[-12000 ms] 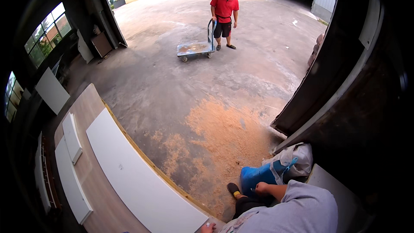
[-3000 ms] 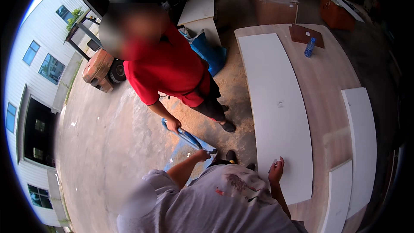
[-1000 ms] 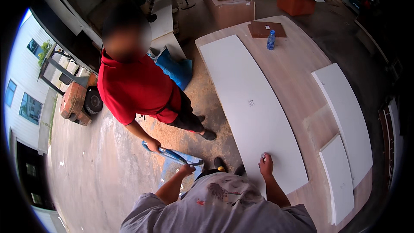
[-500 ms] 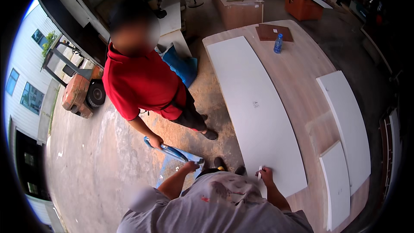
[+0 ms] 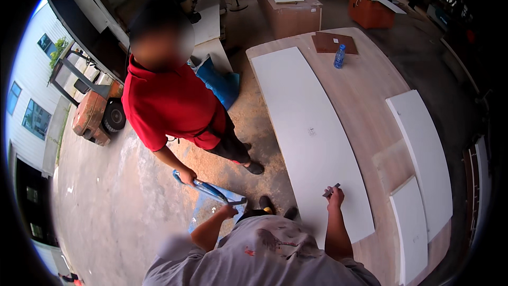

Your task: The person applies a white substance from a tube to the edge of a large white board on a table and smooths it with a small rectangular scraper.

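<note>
My right hand (image 5: pixel 335 197) is above the near part of a long white panel (image 5: pixel 309 111), its fingers closed on a small grey, flat strip-like piece (image 5: pixel 329 191) whose exact kind I cannot make out. My left hand (image 5: pixel 228 211) is closed on the near end of a blue handle bar (image 5: pixel 211 190), beside the table. This bar rises over a blue, worn platform (image 5: pixel 201 213). A co-worker in a red shirt (image 5: pixel 172 103) stands to the left, with one hand (image 5: pixel 187 176) on the bar's far end.
A wooden table (image 5: pixel 365 100) carries the panels, including a white panel (image 5: pixel 423 153) and a shorter one (image 5: pixel 408 228) on the right. A blue bottle (image 5: pixel 339 56) and brown board (image 5: pixel 325 43) are at the far end. A forklift (image 5: pixel 92 111) stands left, a blue sack (image 5: pixel 219 82) behind the co-worker.
My right hand has moved forward and right over the white panel, and its piece, which looked white and upright, now appears grey and slanted. My left hand stays at the blue bar.
</note>
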`<state>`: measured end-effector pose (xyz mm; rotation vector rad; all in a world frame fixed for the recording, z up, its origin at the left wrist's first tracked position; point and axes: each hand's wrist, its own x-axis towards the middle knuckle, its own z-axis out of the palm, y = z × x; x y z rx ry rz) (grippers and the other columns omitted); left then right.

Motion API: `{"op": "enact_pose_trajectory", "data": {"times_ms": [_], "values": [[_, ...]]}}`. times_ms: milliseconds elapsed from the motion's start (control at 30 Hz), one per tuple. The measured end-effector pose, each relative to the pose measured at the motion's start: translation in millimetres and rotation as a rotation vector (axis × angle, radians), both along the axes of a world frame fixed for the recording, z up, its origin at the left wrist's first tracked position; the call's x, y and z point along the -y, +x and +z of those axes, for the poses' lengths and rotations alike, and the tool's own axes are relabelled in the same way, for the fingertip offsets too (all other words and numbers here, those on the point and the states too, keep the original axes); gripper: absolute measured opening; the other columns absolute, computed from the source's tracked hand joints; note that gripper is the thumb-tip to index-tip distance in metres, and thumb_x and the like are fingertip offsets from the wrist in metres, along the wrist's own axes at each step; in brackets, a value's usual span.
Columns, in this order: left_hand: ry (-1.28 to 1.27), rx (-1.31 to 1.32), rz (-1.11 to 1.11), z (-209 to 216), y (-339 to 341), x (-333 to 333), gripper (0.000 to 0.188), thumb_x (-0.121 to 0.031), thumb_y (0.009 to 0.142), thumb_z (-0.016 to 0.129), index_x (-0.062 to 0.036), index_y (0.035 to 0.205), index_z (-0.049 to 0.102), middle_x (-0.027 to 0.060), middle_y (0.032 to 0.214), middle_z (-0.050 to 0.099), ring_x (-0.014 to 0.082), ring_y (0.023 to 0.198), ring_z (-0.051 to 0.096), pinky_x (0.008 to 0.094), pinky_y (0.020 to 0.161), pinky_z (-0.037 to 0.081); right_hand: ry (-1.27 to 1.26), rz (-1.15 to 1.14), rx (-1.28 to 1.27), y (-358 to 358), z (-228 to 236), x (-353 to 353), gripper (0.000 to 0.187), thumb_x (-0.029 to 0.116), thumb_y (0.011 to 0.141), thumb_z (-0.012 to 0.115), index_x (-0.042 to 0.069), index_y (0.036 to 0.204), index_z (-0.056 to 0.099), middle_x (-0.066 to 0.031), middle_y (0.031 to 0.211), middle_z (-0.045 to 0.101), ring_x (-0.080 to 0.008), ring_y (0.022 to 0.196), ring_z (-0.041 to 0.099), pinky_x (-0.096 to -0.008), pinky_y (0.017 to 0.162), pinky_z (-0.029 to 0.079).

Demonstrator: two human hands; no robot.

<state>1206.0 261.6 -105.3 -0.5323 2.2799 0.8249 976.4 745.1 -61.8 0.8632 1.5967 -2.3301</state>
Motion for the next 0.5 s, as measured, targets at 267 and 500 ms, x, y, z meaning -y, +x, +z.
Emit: {"op": "enact_pose_trajectory", "data": {"times_ms": [267, 500], "values": [[-0.068, 0.104, 0.238, 22.9, -7.9, -20.7, 0.043, -0.042, 0.080, 0.068, -0.0032, 0.100, 0.071, 0.0102, 0.080, 0.073, 0.0183, 0.072, 0.071, 0.0336, 0.065, 0.055, 0.144, 0.571, -0.108, 48.8, 8.6, 23.0, 0.013, 0.011, 0.093, 0.056, -0.002, 0.094, 0.057, -0.0152, 0.092, 0.069, -0.0217, 0.072, 0.069, -0.0333, 0.062, 0.058], [0.058, 0.074, 0.303, 15.4, -18.4, -1.2, 0.037, -0.032, 0.083, 0.068, -0.0174, 0.117, 0.065, 0.0134, 0.078, 0.068, 0.0231, 0.066, 0.066, 0.0376, 0.061, 0.055, 0.068, 0.397, 0.092, 80.6, -49.7, 5.7, 0.015, 0.011, 0.090, 0.056, -0.002, 0.094, 0.060, -0.0159, 0.091, 0.070, -0.0235, 0.075, 0.069, -0.0368, 0.065, 0.059]]}}
